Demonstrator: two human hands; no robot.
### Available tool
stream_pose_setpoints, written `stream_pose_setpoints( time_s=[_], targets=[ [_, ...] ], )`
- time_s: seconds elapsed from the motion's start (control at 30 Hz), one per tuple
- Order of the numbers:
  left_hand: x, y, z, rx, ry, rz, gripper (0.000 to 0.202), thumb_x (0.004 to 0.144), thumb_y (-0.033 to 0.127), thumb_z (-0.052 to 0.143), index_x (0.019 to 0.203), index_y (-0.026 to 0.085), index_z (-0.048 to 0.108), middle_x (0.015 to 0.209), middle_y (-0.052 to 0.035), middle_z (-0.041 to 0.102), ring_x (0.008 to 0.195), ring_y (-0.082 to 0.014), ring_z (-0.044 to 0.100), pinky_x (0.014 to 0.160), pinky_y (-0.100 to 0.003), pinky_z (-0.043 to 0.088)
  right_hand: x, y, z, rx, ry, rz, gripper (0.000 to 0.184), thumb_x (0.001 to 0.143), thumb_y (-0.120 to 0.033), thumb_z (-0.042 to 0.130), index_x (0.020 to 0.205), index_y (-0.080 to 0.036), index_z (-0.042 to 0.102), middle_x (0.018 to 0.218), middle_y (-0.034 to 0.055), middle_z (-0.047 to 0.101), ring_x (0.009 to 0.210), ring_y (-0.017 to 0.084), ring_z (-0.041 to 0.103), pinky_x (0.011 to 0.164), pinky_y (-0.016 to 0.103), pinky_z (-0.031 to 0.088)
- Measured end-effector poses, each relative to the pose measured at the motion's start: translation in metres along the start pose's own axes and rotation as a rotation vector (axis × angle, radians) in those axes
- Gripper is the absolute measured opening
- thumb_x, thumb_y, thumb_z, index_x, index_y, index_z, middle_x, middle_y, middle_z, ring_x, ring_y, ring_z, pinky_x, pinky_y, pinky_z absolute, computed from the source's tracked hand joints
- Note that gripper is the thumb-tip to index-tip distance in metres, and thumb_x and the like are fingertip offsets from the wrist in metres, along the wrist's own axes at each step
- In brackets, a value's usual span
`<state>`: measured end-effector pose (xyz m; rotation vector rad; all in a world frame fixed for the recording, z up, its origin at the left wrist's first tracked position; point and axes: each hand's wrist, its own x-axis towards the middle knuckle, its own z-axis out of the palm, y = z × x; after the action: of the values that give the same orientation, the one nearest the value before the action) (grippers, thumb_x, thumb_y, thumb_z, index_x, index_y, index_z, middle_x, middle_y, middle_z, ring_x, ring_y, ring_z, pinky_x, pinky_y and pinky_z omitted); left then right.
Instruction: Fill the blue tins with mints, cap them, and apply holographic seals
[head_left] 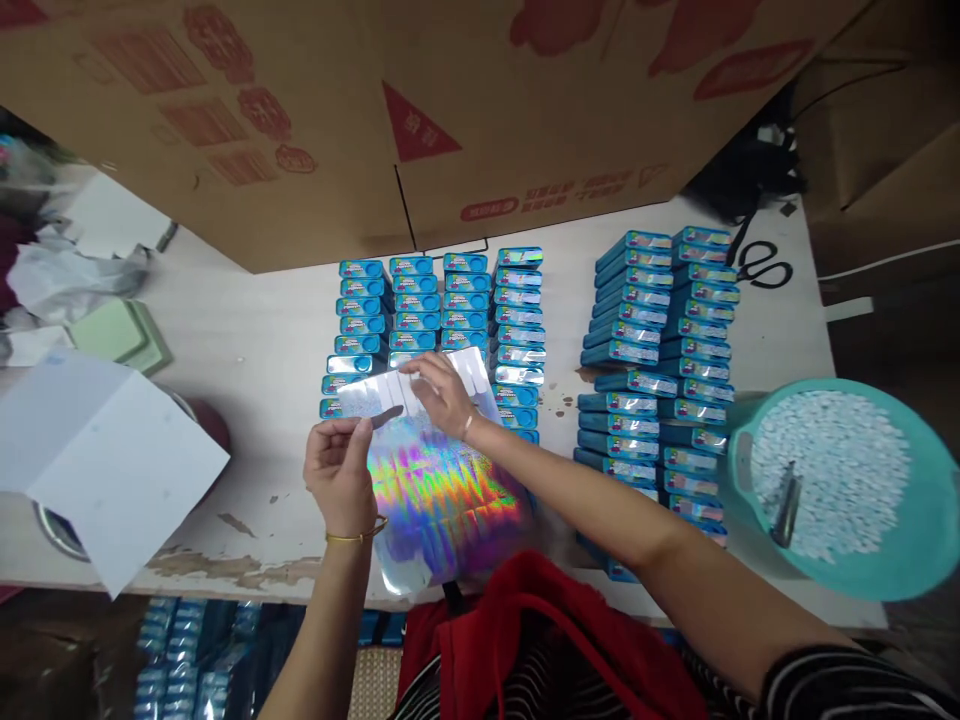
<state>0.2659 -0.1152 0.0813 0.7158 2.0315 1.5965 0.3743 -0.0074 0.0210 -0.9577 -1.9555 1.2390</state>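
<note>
A stack of holographic rainbow bags [442, 490] lies on the table in front of me. My left hand [341, 470] pinches the left edge of the top bag near its white header. Over the white tops of the bags, my right hand [446, 392] has its fingers curled, pressing on one. Rows of small blue boxes [442, 305] stand just behind the bags, and a second block of blue boxes [660, 370] stands to the right.
A teal basin [919, 560] of small white pieces with a dark tool in it sits at the right edge. A big cardboard box [420, 120] overhangs the back. Scissors [761, 265] lie far right. A white carton [105, 465] stands at left.
</note>
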Motion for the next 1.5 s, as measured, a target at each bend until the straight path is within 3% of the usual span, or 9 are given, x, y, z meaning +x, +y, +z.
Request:
stream_pose_setpoints(
  time_s=[0.13, 0.23, 0.47, 0.6, 0.77, 1.07, 1.33, 1.43, 1.5],
  targets=[
    [-0.012, 0.002, 0.030, -0.180, -0.028, -0.199, 0.025, 0.064, 0.030, 0.075, 0.073, 0.018, 0.054, 0.067, 0.0030, 0.057, 0.065, -0.0096, 0.054, 0.068, -0.023, 0.043, -0.049, -0.015, -0.017, 0.413, 0.071, 0.281, 0.046, 0.086, -0.062, 0.048, 0.090, -0.018, 0.062, 0.083, 0.0031, 0.062, 0.078, 0.015, 0.055, 0.073, 0.029, 0.045],
    [-0.024, -0.005, 0.055, -0.207, -0.102, -0.309, 0.027, 0.061, 0.031, 0.076, 0.072, 0.018, 0.054, 0.064, 0.0036, 0.055, 0.061, -0.0088, 0.052, 0.065, -0.023, 0.043, -0.074, -0.010, -0.031, 0.563, 0.152, 0.441, 0.040, 0.078, -0.059, 0.060, 0.074, -0.019, 0.056, 0.066, -0.0011, 0.057, 0.064, 0.013, 0.051, 0.062, 0.026, 0.043],
    [-0.048, -0.022, 0.117, -0.176, -0.288, -0.359, 0.029, 0.056, 0.035, 0.079, 0.067, 0.017, 0.058, 0.063, 0.0017, 0.059, 0.061, -0.0101, 0.054, 0.063, -0.023, 0.043, -0.104, 0.025, -0.092, 0.457, 0.417, 0.523, 0.038, 0.080, -0.057, 0.057, 0.070, -0.021, 0.052, 0.061, -0.0035, 0.048, 0.058, 0.012, 0.044, 0.058, 0.025, 0.038],
    [-0.057, -0.019, 0.142, -0.203, -0.330, -0.337, 0.026, 0.059, 0.033, 0.077, 0.068, 0.017, 0.060, 0.064, 0.0012, 0.060, 0.062, -0.0098, 0.055, 0.064, -0.023, 0.044, -0.110, 0.038, -0.108, 0.476, 0.512, 0.585, 0.043, 0.080, -0.063, 0.052, 0.070, -0.021, 0.052, 0.062, -0.0027, 0.050, 0.059, 0.012, 0.045, 0.058, 0.026, 0.039],
    [-0.056, -0.030, 0.154, -0.120, -0.349, -0.292, 0.026, 0.063, 0.034, 0.075, 0.070, 0.016, 0.058, 0.064, 0.0014, 0.059, 0.061, -0.0099, 0.053, 0.062, -0.023, 0.043, -0.108, 0.044, -0.109, 0.540, 0.530, 0.644, 0.042, 0.072, -0.060, 0.062, 0.074, -0.020, 0.052, 0.062, -0.0041, 0.051, 0.058, 0.011, 0.045, 0.058, 0.024, 0.039],
    [-0.052, -0.043, 0.166, 0.536, -0.311, 0.192, 0.009, 0.076, 0.028, 0.065, 0.075, 0.019, 0.063, 0.091, -0.0047, 0.059, 0.094, -0.0215, 0.054, 0.088, -0.037, 0.038, -0.096, 0.074, -0.117, 0.312, 0.502, 0.656, 0.031, 0.071, -0.049, 0.060, 0.066, -0.020, 0.050, 0.056, -0.0041, 0.047, 0.052, 0.011, 0.041, 0.052, 0.025, 0.033],
    [-0.053, -0.043, 0.170, 0.803, -0.331, 0.236, 0.011, 0.078, 0.029, 0.063, 0.082, 0.019, 0.062, 0.102, -0.0091, 0.057, 0.102, -0.0291, 0.050, 0.083, -0.042, 0.033, -0.098, 0.094, -0.113, 0.182, 0.410, 0.715, 0.022, 0.076, -0.038, 0.058, 0.066, -0.020, 0.050, 0.052, -0.0051, 0.046, 0.051, 0.011, 0.042, 0.053, 0.025, 0.034],
    [-0.050, -0.043, 0.170, 0.808, -0.302, 0.224, 0.035, 0.073, 0.033, 0.068, 0.102, 0.017, 0.056, 0.108, -0.0108, 0.056, 0.105, -0.0303, 0.049, 0.084, -0.042, 0.035, -0.105, 0.095, -0.108, 0.158, 0.451, 0.706, 0.017, 0.079, -0.035, 0.056, 0.079, -0.019, 0.057, 0.059, -0.0034, 0.052, 0.055, 0.013, 0.047, 0.057, 0.026, 0.040],
    [-0.048, -0.042, 0.170, 0.802, -0.287, 0.211, 0.050, 0.069, 0.034, 0.071, 0.111, 0.015, 0.051, 0.112, -0.0124, 0.055, 0.108, -0.0312, 0.048, 0.087, -0.044, 0.035, -0.113, 0.087, -0.104, 0.111, 0.508, 0.618, 0.025, 0.086, -0.037, 0.050, 0.098, -0.018, 0.061, 0.078, 0.0025, 0.062, 0.071, 0.016, 0.056, 0.068, 0.029, 0.046]
  ],
)
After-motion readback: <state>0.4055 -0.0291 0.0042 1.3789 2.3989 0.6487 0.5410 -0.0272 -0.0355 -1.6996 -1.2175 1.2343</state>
